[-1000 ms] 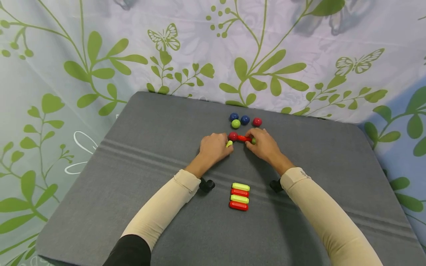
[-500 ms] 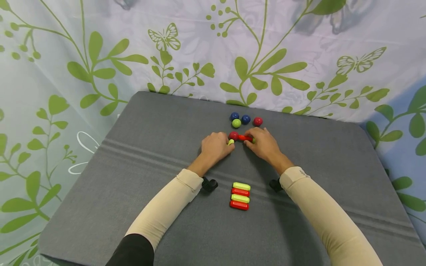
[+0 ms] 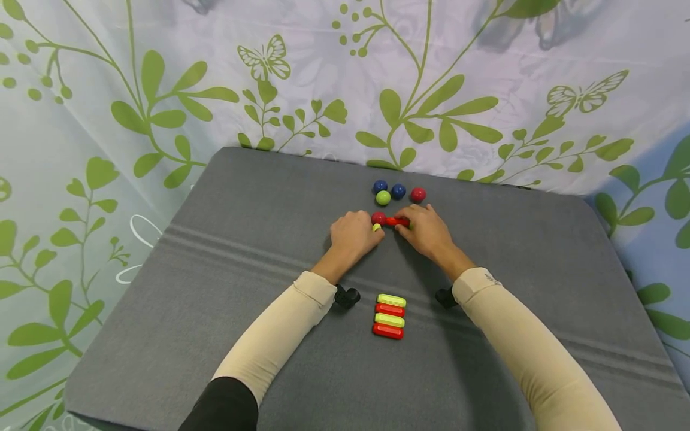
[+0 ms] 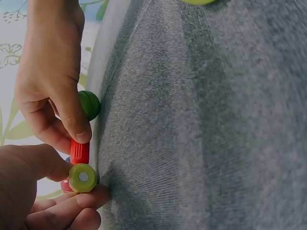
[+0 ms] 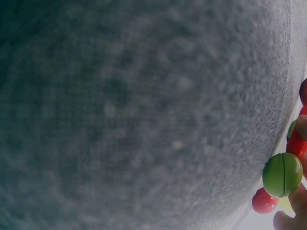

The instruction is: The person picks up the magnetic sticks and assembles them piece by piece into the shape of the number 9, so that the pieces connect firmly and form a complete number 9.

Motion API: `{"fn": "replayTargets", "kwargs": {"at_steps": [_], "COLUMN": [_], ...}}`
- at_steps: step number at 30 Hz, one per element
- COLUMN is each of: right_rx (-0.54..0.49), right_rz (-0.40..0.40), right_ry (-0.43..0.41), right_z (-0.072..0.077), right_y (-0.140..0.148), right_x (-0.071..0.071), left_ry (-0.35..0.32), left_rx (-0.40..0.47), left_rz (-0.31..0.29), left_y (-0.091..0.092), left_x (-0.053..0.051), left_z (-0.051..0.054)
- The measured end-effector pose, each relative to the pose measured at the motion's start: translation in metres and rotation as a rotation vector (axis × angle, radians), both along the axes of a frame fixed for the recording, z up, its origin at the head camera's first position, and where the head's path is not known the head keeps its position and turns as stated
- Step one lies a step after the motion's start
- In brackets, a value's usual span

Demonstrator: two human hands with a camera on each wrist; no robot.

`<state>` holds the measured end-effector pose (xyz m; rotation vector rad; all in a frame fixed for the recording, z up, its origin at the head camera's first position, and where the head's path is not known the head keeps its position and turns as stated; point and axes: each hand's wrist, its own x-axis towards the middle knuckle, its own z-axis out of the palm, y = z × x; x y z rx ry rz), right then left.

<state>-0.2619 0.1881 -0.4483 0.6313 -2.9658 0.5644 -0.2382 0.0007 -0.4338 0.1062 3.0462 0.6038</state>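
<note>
My left hand [image 3: 353, 233] pinches a yellow-green magnetic rod [image 4: 83, 178] between thumb and fingers; its end with a pale round disc faces the left wrist camera. With thumb and fingers my right hand [image 3: 428, 232] grips a red magnetic rod [image 3: 396, 221]. A red ball [image 3: 378, 218] sits at that rod's left end, and a green ball [image 5: 282, 175] at its right end, mostly hidden by the hand in the head view. The yellow-green rod is close by the red ball; whether they touch I cannot tell.
Beyond the hands lie two blue balls [image 3: 398, 191], a lime ball [image 3: 383, 198] and another red ball [image 3: 417, 194]. Nearer me, several red and yellow-green rods [image 3: 389, 316] lie in a stacked row on the grey table [image 3: 242, 209]. A patterned curtain [image 3: 323, 78] hangs behind.
My left hand has shifted slightly right with the yellow-green rod, and less of that rod shows in the head view. The right hand stays nearly still on the red rod.
</note>
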Motion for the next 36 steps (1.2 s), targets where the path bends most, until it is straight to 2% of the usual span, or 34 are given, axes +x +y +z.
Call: {"fn": "replayTargets", "kwargs": {"at_steps": [8,36], "right_rx": [-0.007,-0.003], "right_rz": [-0.001,-0.003], "right_ry": [-0.003,-0.032], "right_z": [0.0001,0.0005], "right_y": [0.0,-0.0002], "right_x": [0.0001,-0.0003], "left_ry": [0.012,0.033], "left_rx": [-0.024,-0.007], "left_rz": [0.006,-0.062], "left_y": [0.0016,-0.0036], "left_x": [-0.0003,-0.0014], "left_z": [-0.0012,-0.007]}}
